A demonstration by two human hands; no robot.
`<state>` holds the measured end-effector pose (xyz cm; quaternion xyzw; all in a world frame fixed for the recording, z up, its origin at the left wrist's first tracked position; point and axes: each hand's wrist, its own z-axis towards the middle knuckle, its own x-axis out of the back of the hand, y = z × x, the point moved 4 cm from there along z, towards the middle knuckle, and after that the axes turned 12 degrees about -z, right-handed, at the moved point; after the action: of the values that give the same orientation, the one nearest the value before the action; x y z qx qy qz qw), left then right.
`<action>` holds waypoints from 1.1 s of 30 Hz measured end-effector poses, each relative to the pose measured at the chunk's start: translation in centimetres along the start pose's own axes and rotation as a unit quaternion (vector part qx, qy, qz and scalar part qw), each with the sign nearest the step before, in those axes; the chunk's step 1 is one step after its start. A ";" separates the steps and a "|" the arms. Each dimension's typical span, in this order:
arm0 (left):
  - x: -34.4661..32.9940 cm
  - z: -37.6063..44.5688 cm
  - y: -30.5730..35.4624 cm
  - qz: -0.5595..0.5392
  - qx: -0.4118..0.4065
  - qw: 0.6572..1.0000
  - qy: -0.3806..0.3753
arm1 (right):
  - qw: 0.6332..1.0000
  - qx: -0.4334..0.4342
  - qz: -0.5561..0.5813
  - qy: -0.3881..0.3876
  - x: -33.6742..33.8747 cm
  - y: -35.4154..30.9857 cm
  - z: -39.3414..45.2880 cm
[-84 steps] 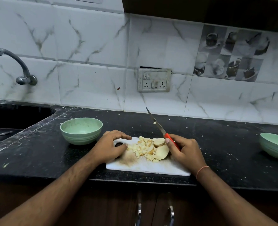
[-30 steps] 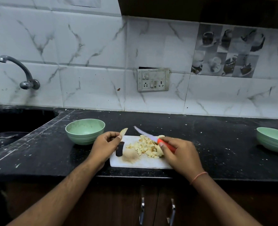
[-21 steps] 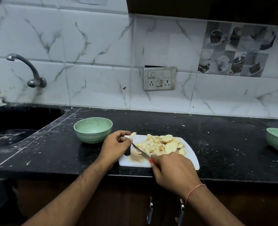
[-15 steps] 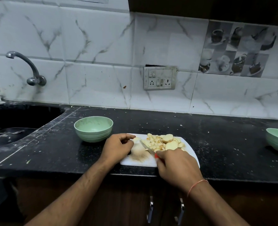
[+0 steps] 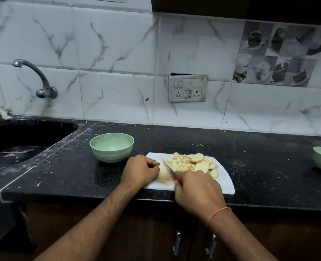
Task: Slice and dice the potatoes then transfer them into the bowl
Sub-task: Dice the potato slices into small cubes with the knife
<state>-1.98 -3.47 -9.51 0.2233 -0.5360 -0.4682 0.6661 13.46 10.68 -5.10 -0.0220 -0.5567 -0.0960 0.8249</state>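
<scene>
Since a second ago you have brought the knife [image 5: 168, 169] down from above the pile to the near left of the cutting board [image 5: 224, 180], its blade now beside a pale potato piece [image 5: 162, 169] that your left hand [image 5: 140, 169] pins with curled fingers. Your right hand [image 5: 196, 189] is closed round the red handle. Diced potato [image 5: 180, 163] and uncut slices [image 5: 200, 163] lie heaped mid-board; the green bowl [image 5: 111, 147] just left of it looks empty, so cutting resumes and transfer is not yet begun.
</scene>
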 end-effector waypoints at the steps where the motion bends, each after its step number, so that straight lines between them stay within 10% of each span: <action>1: 0.0 0.0 -0.1 -0.002 0.002 1.000 0.001 | 1.000 0.003 -0.007 -0.004 0.0 -0.4 0.1; 33: -0.2 0.4 -0.7 -0.055 0.016 0.998 0.017 | 0.998 0.037 -0.057 -0.014 2.7 -0.5 -1.4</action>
<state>-2.65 -3.56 -10.01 0.2710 -0.5193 -0.4913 0.6446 15.63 9.58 -3.24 0.0391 -0.5716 -0.1222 0.8104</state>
